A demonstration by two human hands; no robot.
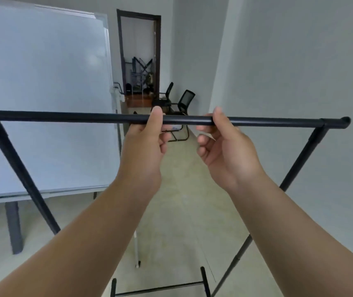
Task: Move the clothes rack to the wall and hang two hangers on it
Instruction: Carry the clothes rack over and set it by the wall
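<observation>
In the middle of a narrow room, the rack [64,117] stands crosswise before the person, its black top bar level and its slanted legs running down to a foot bar near the floor; the bar carries nothing, and no hangers are in view. The left hand [147,142] has its thumb on the near side of the bar and its fingers [164,139] curled loosely below and behind it; the right hand [224,146] does likewise just beside it, thumb up against the bar, fingers [203,138] half bent; both touch the bar, but neither looks firmly closed round it, so whether this is a grip taken or let go I cannot tell. The step in hand appears to be the moving of the rack; the wall [299,82] lies close on the right, near the rack's right end. The next move likely calls for a firm two-handed hold and a level shift towards that wall; then the hangers must be found. Beyond are a whiteboard [42,93] at left, chairs [184,101], and a doorway [139,52]; no containers are visible.
</observation>
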